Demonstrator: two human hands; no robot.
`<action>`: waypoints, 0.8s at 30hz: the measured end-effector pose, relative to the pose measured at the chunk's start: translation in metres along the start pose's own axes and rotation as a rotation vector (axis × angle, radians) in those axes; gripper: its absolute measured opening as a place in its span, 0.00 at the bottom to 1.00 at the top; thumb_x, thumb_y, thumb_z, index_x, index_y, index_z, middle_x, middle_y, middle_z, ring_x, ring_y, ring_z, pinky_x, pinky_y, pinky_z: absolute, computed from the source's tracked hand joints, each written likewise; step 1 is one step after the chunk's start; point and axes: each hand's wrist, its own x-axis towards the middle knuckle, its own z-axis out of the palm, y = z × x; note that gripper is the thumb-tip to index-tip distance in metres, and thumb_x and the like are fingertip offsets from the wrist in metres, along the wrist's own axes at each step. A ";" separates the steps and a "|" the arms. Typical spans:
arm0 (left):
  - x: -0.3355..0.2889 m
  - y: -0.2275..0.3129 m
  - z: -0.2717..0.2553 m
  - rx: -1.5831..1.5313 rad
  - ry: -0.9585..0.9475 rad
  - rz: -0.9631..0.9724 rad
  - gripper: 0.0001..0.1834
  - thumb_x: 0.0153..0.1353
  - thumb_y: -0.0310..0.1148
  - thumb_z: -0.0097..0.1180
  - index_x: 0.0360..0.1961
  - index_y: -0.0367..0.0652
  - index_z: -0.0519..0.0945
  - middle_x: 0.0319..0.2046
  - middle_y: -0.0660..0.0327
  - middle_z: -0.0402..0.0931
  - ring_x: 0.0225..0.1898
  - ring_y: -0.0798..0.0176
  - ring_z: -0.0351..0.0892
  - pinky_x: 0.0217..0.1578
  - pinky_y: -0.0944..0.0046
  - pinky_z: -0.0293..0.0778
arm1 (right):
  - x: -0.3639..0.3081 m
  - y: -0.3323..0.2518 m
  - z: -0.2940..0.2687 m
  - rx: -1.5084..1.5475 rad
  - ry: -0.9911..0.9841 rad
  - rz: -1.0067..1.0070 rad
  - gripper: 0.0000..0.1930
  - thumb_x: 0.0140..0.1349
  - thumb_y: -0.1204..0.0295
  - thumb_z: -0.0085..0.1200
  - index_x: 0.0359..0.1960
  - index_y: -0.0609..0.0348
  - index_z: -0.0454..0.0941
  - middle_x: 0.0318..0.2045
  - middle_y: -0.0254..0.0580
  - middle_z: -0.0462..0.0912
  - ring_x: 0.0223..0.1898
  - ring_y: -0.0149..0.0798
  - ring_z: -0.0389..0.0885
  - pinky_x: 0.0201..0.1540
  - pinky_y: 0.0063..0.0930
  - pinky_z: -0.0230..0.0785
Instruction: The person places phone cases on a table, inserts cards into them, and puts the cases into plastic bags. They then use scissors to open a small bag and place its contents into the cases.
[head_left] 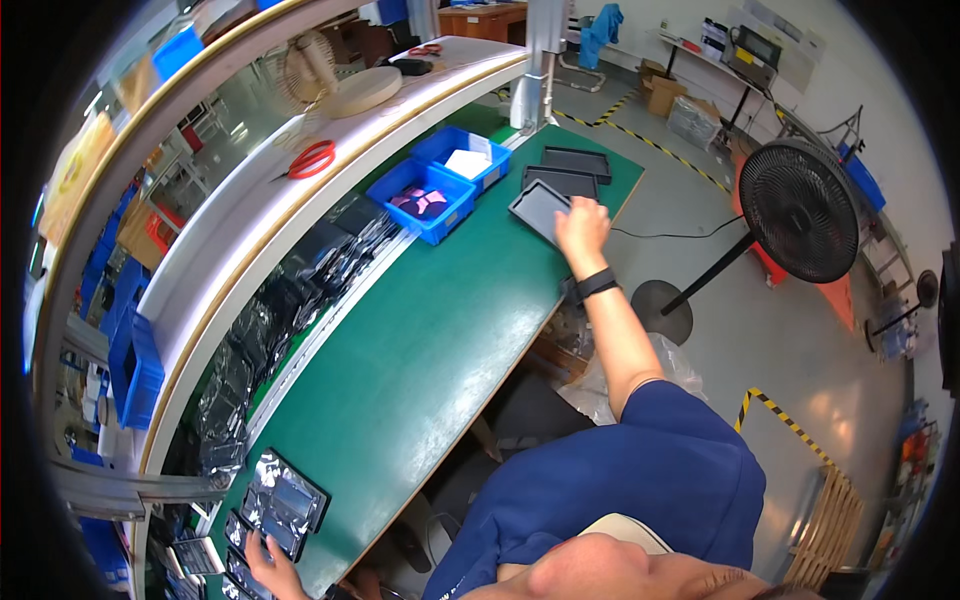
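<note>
At the far right end of the green table [420, 330], my right hand [583, 232] grips the near edge of a shallow grey rectangular tray [541, 207]. Two more dark trays lie just beyond it, a dark grey one [565, 182] and a black one [577, 160]. My left hand [272, 570] is at the lower left, fingers apart, over flat black pieces in clear plastic film. It is beside a larger film-wrapped black rectangular pack [285, 503]. What lies under its palm is hidden.
Behind the trays stand two blue bins, one [425, 200] with dark and pink pieces, one [463, 158] with white sheets. Film-wrapped black packs [290, 290] line the table's back under a white shelf holding red-handled scissors [312, 160]. A black standing fan [798, 210] is at right.
</note>
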 end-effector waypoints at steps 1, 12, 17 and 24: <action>0.011 0.044 -0.004 -0.102 -0.032 0.016 0.15 0.55 0.26 0.55 0.43 0.29 0.75 0.43 0.45 0.75 0.46 0.48 0.74 0.50 0.57 0.66 | 0.002 0.021 0.003 -0.111 0.038 0.071 0.13 0.47 0.64 0.61 0.29 0.60 0.77 0.34 0.48 0.77 0.42 0.51 0.72 0.45 0.45 0.63; 0.036 0.365 0.154 -0.997 -0.511 0.119 0.25 0.59 0.29 0.54 0.57 0.38 0.64 0.49 0.54 0.70 0.42 0.66 0.72 0.41 0.68 0.71 | -0.143 -0.081 -0.050 0.995 -0.365 -0.153 0.10 0.50 0.73 0.55 0.33 0.60 0.69 0.30 0.49 0.73 0.33 0.52 0.73 0.36 0.39 0.68; 0.040 0.359 0.180 -0.444 -0.006 0.312 0.34 0.57 0.31 0.55 0.63 0.41 0.56 0.60 0.44 0.54 0.61 0.45 0.54 0.61 0.50 0.51 | -0.177 -0.104 -0.058 1.156 -0.815 -0.378 0.10 0.48 0.71 0.56 0.29 0.64 0.70 0.28 0.53 0.74 0.34 0.52 0.75 0.36 0.42 0.68; 0.034 0.242 0.194 0.127 -0.354 0.049 0.26 0.64 0.35 0.39 0.64 0.48 0.56 0.66 0.47 0.44 0.67 0.41 0.37 0.59 0.35 0.42 | -0.012 -0.004 -0.021 0.418 -0.153 -0.292 0.14 0.39 0.62 0.64 0.20 0.61 0.77 0.27 0.52 0.76 0.34 0.51 0.74 0.38 0.42 0.68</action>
